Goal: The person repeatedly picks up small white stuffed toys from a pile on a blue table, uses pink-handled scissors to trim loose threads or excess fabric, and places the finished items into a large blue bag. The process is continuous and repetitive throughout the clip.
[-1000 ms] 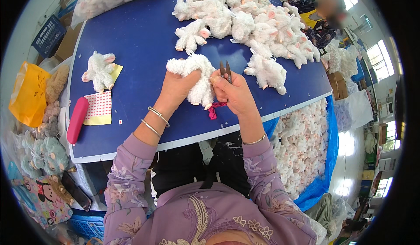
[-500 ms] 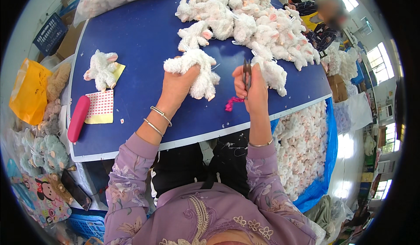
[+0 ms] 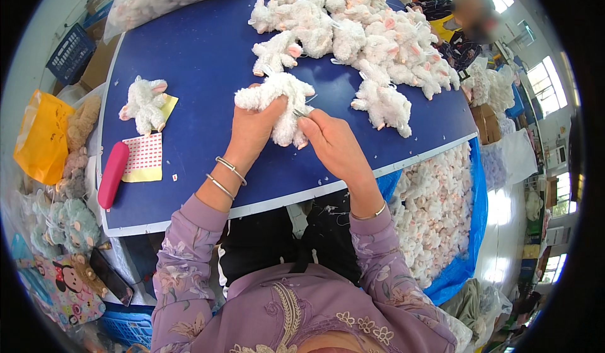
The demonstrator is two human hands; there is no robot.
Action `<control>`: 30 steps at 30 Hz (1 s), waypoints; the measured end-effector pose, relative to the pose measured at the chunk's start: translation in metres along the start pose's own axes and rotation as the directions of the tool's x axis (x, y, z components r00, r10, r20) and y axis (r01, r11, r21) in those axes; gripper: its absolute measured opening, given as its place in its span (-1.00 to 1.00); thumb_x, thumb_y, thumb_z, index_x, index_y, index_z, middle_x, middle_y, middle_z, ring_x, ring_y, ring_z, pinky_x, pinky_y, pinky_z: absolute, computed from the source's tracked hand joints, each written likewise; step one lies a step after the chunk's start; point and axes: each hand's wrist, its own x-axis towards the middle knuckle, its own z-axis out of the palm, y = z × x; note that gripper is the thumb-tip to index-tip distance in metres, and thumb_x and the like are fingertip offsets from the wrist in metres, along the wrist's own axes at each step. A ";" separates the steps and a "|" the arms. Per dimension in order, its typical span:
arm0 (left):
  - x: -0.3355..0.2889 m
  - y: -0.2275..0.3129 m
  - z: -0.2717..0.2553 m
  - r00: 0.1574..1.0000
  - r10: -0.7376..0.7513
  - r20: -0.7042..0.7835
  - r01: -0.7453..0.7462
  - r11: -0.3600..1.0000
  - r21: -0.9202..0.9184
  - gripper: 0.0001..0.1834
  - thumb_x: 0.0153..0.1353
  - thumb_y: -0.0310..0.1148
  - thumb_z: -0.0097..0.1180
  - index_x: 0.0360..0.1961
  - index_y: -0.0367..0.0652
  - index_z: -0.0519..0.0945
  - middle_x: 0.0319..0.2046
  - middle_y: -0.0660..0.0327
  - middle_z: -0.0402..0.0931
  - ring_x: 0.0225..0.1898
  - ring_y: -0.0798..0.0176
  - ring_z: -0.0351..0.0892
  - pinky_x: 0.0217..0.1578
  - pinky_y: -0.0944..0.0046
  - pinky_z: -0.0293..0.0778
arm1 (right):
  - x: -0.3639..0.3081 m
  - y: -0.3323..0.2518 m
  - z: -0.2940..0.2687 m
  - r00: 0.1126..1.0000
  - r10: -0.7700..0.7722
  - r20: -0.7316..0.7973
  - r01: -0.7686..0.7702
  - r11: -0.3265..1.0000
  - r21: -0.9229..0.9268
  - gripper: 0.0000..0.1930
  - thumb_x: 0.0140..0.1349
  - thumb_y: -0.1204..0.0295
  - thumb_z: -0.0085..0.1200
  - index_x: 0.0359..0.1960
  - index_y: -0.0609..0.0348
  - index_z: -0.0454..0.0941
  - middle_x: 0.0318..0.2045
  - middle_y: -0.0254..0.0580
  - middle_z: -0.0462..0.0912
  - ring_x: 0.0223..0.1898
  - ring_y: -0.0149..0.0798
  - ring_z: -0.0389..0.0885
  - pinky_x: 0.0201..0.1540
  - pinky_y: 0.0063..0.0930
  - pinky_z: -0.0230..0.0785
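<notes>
A fluffy white plush toy with stubby limbs is gripped in my left hand, just above the blue tabletop. My right hand is closed round a pair of thread snips, whose dark tips touch the toy's right side; most of the tool is hidden by the fingers. A thin thread stands out from the toy near its upper right. Beyond it lies another white plush toy with a pink ear, and to the right a further one rests on the table.
A heap of white plush toys covers the far right of the blue table. At left lie one plush toy, a sticker sheet and a pink case. A blue-lined container of plush stands at right. A person sits beyond.
My right hand has moved left with the snips, from beside the toy to against it. The pink string seen earlier on the table no longer shows. My left hand keeps its hold.
</notes>
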 end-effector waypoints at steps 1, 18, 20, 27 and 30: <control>0.000 0.000 0.000 1.000 -0.002 -0.001 0.002 1.000 -0.012 -0.82 0.15 -0.47 0.14 -0.21 -0.24 0.52 -0.29 0.27 0.54 -0.28 0.45 0.52 -0.25 0.38 0.45 | 0.001 0.000 0.000 1.000 0.006 0.003 -0.006 1.000 -0.006 -0.65 0.36 0.22 -0.12 -0.40 0.33 0.39 -0.56 0.11 0.52 -0.47 0.16 0.48 -0.43 -0.15 0.27; 0.000 -0.001 0.001 1.000 0.008 0.020 -0.007 1.000 -0.029 -0.82 0.15 -0.49 0.14 -0.20 -0.23 0.50 -0.28 0.27 0.53 -0.26 0.45 0.51 -0.23 0.38 0.45 | 0.003 -0.003 0.001 0.999 0.037 0.017 -0.037 0.999 0.014 -0.63 0.36 0.23 -0.10 -0.44 0.35 0.38 -0.62 0.04 0.48 -0.57 -0.01 0.41 -0.46 -0.24 0.25; -0.001 -0.002 0.001 1.000 0.002 0.021 -0.001 0.999 -0.038 -0.82 0.15 -0.49 0.14 -0.20 -0.23 0.50 -0.28 0.27 0.53 -0.26 0.45 0.51 -0.22 0.37 0.45 | 0.003 -0.002 0.001 1.000 0.025 0.014 -0.026 0.996 0.080 -0.64 0.37 0.23 -0.11 -0.42 0.35 0.40 -0.63 -0.05 0.47 -0.59 -0.15 0.39 -0.48 -0.30 0.24; -0.001 0.001 0.002 1.000 0.003 0.030 -0.001 0.999 -0.052 -0.82 0.16 -0.49 0.14 -0.19 -0.22 0.50 -0.28 0.28 0.53 -0.26 0.45 0.51 -0.21 0.37 0.45 | -0.006 0.010 -0.017 0.998 0.025 -0.054 0.011 0.812 0.584 -0.66 0.41 0.22 -0.15 -0.38 0.25 0.46 -0.60 -0.47 0.30 -0.56 -0.61 0.13 -0.55 -0.69 -0.01; -0.001 0.003 0.003 1.000 -0.012 0.024 0.012 1.000 0.005 -0.82 0.16 -0.49 0.14 -0.19 -0.22 0.50 -0.28 0.28 0.53 -0.26 0.45 0.51 -0.21 0.36 0.45 | -0.002 0.003 -0.022 0.986 -0.038 -0.164 0.115 0.865 0.489 -0.80 0.32 0.35 0.00 -0.29 0.26 0.52 -0.60 -0.52 0.27 -0.57 -0.64 0.13 -0.55 -0.71 0.00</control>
